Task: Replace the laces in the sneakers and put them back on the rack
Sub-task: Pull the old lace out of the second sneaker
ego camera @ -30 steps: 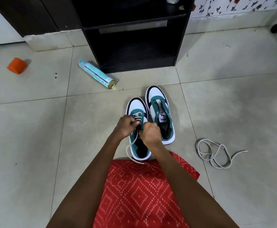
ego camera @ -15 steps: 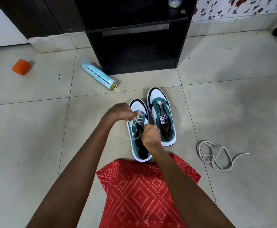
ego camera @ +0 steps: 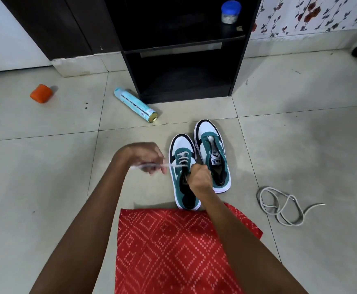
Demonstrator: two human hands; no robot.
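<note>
On glossy tiles (ego camera: 46, 187) before the black rack (ego camera: 238, 60): two teal-and-white sneakers (ego camera: 212, 153).
Left hand (ego camera: 142, 158) pinches a white lace (ego camera: 167, 165) stretched taut from the near sneaker (ego camera: 180, 183); right hand (ego camera: 199, 178), curled at its eyelets, hides its hold.

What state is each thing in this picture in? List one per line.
Nearer sneaker: partly laced.
Farther sneaker: unlaced.
White lace: threaded, pulled sideways.
Left hand: pinches white lace.
Right hand: grips nearer sneaker.
Loose lace: coiled on floor.
Spray can: lying on side.
Jar: upright, capped.
</note>
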